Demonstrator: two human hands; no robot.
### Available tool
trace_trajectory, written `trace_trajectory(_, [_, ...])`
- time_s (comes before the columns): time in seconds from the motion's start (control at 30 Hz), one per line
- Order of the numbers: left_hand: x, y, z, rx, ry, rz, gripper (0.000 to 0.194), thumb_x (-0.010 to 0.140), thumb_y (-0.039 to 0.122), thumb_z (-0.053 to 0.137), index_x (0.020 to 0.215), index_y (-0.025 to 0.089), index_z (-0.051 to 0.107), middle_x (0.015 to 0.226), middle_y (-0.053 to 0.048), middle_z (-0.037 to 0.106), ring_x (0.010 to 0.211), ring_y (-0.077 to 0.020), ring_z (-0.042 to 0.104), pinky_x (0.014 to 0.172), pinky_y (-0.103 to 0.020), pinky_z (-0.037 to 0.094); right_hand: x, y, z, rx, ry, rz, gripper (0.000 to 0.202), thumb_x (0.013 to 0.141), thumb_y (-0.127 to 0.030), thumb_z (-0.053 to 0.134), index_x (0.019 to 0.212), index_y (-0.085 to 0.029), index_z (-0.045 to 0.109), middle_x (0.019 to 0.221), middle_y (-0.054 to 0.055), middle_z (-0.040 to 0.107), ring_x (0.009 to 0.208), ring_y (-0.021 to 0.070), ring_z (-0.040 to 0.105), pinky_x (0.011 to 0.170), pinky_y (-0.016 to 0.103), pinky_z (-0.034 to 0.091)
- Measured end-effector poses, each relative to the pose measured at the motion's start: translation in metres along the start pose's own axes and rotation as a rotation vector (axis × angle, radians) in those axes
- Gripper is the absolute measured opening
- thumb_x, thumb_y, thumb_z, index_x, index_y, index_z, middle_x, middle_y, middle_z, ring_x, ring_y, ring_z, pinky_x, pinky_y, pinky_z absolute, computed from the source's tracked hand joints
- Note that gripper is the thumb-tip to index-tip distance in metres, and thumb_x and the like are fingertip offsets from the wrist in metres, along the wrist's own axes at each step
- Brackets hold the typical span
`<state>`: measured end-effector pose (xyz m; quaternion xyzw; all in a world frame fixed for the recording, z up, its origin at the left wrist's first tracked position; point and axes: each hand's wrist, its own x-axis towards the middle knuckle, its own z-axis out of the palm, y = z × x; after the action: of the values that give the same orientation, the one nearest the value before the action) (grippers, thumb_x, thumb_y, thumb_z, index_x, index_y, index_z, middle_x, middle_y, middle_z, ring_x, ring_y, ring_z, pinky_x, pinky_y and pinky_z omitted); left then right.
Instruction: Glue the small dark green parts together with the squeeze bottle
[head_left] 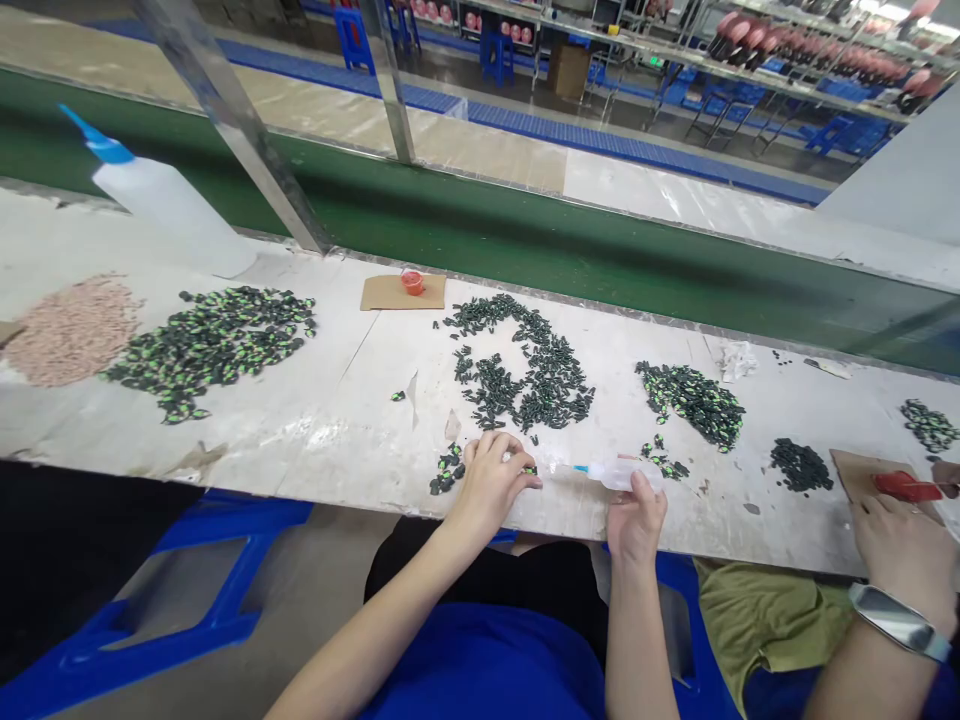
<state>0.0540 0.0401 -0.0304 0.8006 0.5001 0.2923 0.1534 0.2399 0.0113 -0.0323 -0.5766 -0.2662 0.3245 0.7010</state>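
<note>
My right hand (637,518) is wrapped round a small clear squeeze bottle (613,474), tilted on its side with its blue nozzle pointing left. Facing that nozzle, my left hand (491,482) pinches a small black-and-green piece (530,470); its exact shape is partly hidden by the fingers. Just left of this hand lies a small cluster of black-and-green pieces (447,470). Beyond both hands spreads a large heap of small dark green pieces (555,380). A few more green-marked pieces (664,462) rest beside the bottle's right end.
Heaps of green-marked pieces (217,340) and pinkish bits (79,330) cover the left of the worktable (360,420). A large white bottle (176,215) stands behind them. A red cup (412,282) sits on cardboard. At right, a co-worker's hand (900,545) is beside a red container (906,487).
</note>
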Motion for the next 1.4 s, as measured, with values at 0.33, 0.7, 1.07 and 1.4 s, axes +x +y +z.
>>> trace_trajectory(0.33, [-0.018, 0.002, 0.009, -0.150, 0.146, -0.026, 0.020, 0.090, 0.016, 0.054, 0.106, 0.021, 0.064, 0.089, -0.004, 0.074, 0.084, -0.0184, 0.064, 0.074, -0.034, 0.047, -0.016, -0.004, 0.006, -0.274, -0.023, -0.007, 0.034, 0.070, -0.048, 0.069, 0.071, -0.017, 0.057, 0.056, -0.002, 0.057, 0.047, 0.0115, 0.049, 0.046, 0.025, 0.039])
trace_trajectory(0.7, [-0.021, 0.006, 0.018, -0.172, 0.331, 0.041, 0.035, 0.088, 0.013, 0.057, 0.123, 0.017, 0.054, 0.088, -0.005, 0.074, 0.080, -0.0179, 0.066, 0.072, -0.033, 0.055, -0.019, -0.003, 0.008, -0.389, -0.174, -0.006, 0.031, 0.076, -0.047, 0.066, 0.071, -0.017, 0.056, 0.060, -0.002, 0.057, 0.055, 0.0128, 0.051, 0.052, 0.024, 0.041])
trace_trajectory(1.07, [-0.021, 0.007, 0.017, -0.178, 0.342, 0.033, 0.032, 0.090, 0.014, 0.055, 0.122, 0.017, 0.055, 0.087, -0.006, 0.075, 0.080, -0.0178, 0.066, 0.072, -0.033, 0.056, -0.018, -0.005, 0.011, -0.451, -0.213, -0.029, 0.032, 0.076, -0.048, 0.064, 0.068, -0.018, 0.055, 0.056, -0.003, 0.055, 0.052, 0.0120, 0.048, 0.050, 0.023, 0.039])
trace_trajectory(1.4, [-0.020, 0.007, 0.017, -0.169, 0.345, 0.041, 0.030, 0.088, 0.013, 0.057, 0.118, 0.017, 0.056, 0.086, -0.005, 0.074, 0.079, -0.0178, 0.067, 0.071, -0.033, 0.056, -0.018, -0.006, 0.010, -0.471, -0.232, -0.030, 0.034, 0.077, -0.049, 0.063, 0.067, -0.018, 0.054, 0.056, -0.003, 0.054, 0.052, 0.0120, 0.047, 0.050, 0.023, 0.039])
